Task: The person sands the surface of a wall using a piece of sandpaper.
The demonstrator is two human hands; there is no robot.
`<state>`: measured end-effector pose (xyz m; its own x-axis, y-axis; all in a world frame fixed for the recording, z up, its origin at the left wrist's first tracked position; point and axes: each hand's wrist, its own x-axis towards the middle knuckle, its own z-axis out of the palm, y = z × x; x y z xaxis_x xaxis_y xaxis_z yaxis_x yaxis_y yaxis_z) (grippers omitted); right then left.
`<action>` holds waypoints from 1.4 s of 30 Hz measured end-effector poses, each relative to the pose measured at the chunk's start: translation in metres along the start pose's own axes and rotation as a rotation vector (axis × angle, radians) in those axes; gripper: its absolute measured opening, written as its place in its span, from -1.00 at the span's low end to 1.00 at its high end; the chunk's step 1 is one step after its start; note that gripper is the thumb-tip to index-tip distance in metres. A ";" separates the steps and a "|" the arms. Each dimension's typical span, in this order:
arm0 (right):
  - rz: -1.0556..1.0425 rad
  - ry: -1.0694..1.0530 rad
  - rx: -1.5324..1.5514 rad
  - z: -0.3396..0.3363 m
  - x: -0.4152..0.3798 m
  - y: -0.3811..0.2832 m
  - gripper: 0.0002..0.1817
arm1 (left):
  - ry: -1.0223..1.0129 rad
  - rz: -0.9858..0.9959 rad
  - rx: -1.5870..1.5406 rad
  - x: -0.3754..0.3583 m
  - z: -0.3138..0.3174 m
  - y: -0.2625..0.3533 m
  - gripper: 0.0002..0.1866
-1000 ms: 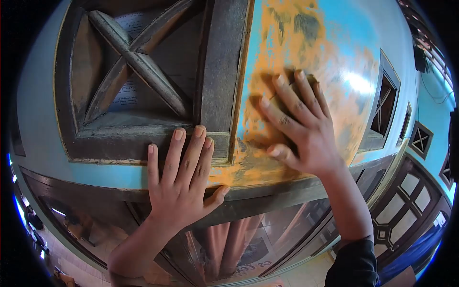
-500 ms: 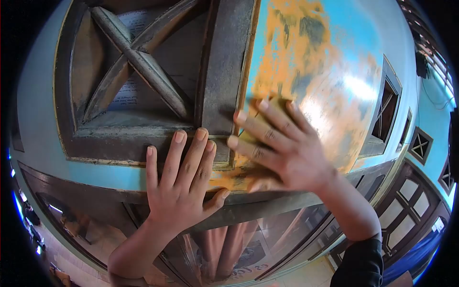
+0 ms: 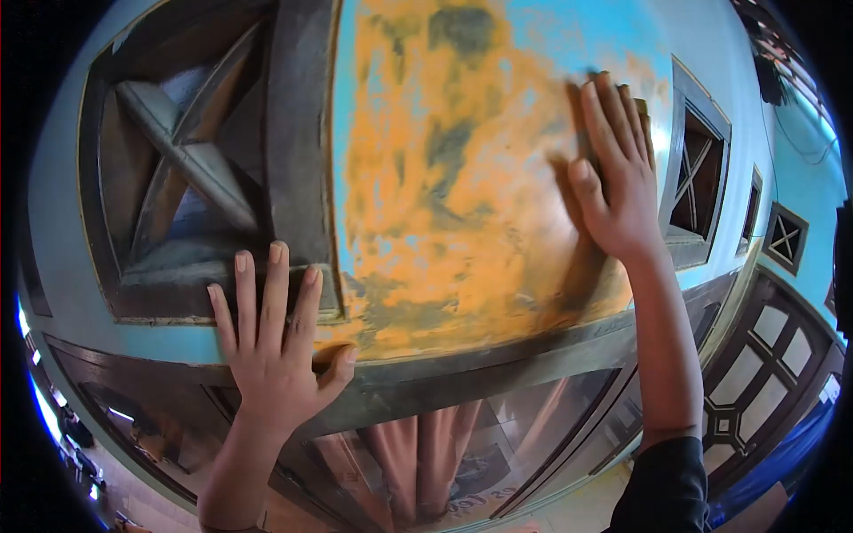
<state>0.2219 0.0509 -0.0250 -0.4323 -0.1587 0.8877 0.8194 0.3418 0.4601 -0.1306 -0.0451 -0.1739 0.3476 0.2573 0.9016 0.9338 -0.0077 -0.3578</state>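
My left hand (image 3: pixel 277 364) lies flat with fingers spread on the lower corner of the dark wooden vent frame (image 3: pixel 305 133), its thumb over the ledge below. Higher up and to the right, my right hand (image 3: pixel 622 200) presses flat against the wall, fingers close together. Under it is a thin yellowish pad (image 3: pixel 643 114), of which only a sliver shows past the fingers; its exact kind is hidden. The wall patch (image 3: pixel 498 213) between my hands is mottled orange and grey, with turquoise paint (image 3: pixel 569 31) around its top.
Below the patch runs a dark wooden beam (image 3: pixel 462 369) above a glass pane with pinkish curtains (image 3: pixel 418 462). A second crossed vent (image 3: pixel 697 173) is set just right of my right hand. Farther right stands a panelled door (image 3: pixel 764 373).
My right hand has swept up and to the right across the orange patch with the pad, away from the vent frame. My left hand stays on the frame's lower corner as the view shifts right.
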 end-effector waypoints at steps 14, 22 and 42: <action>0.079 -0.016 0.038 -0.010 -0.018 0.022 -0.16 | 0.081 0.069 0.038 0.156 -0.013 0.050 -0.25; -0.344 -0.096 0.224 -0.021 -0.051 -0.002 -0.55 | 0.140 0.057 0.083 0.166 -0.009 0.056 -0.27; -0.229 0.082 0.391 -0.020 -0.058 0.016 -0.69 | 0.002 0.401 -0.133 0.209 -0.010 0.124 -0.21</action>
<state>0.2677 0.0473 -0.0690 -0.5415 -0.3383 0.7696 0.4959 0.6107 0.6174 0.0591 -0.0014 -0.0273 0.6857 0.2071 0.6978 0.7274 -0.2312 -0.6462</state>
